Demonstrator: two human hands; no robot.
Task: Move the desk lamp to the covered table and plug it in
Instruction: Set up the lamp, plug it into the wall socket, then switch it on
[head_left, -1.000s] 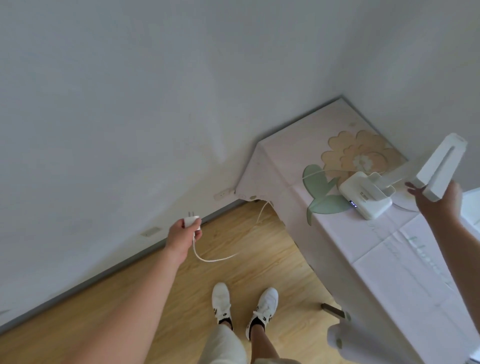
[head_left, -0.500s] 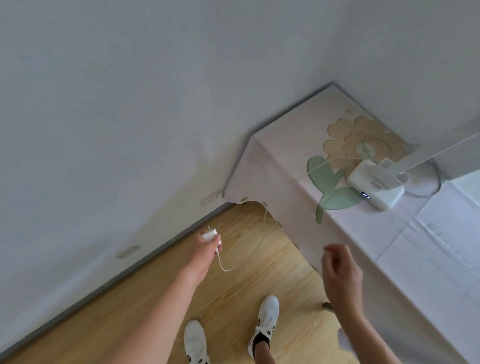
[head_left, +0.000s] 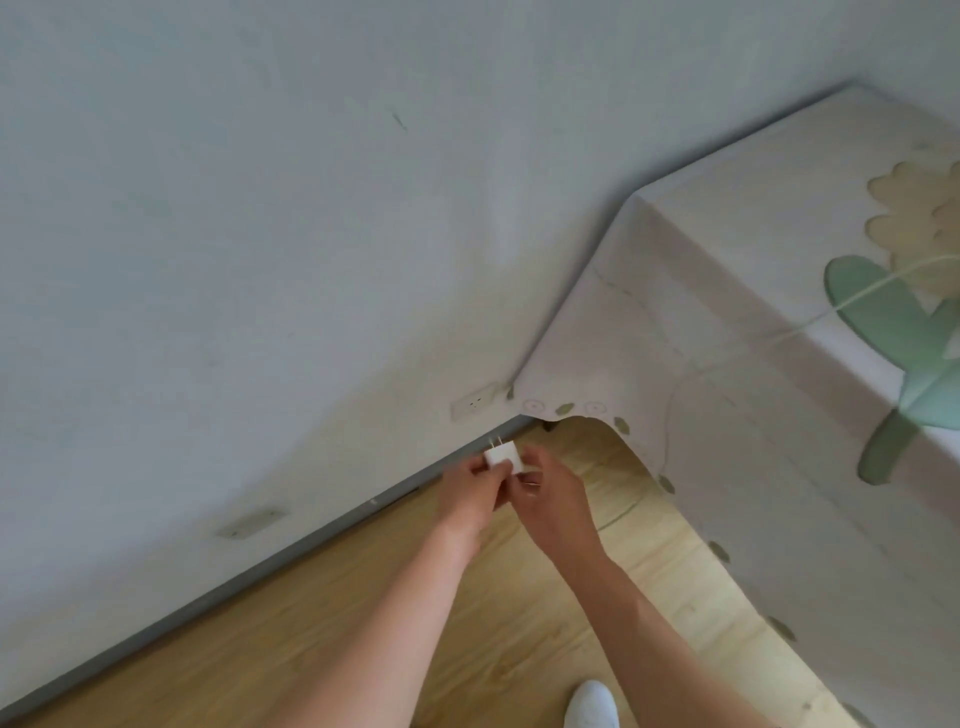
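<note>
A white plug adapter (head_left: 502, 453) with two metal prongs pointing up toward the wall sits between both hands, low over the floor. My left hand (head_left: 470, 493) grips it from the left and my right hand (head_left: 553, 499) pinches it from the right. A white wall socket (head_left: 475, 401) is just above it on the wall, a short gap away. The thin white cord (head_left: 878, 288) runs across the covered table (head_left: 753, 249) and down its side. The lamp itself is out of view.
A second wall plate (head_left: 252, 522) sits lower left on the white wall. A grey baseboard (head_left: 311, 548) meets the wooden floor (head_left: 519, 639). The tablecloth's scalloped hem (head_left: 670, 483) hangs close on the right. My white shoe (head_left: 592, 706) shows at the bottom.
I have bent closer to the wall. My right hand left the lamp and came down to join my left hand on the plug, which is now nearer the socket.
</note>
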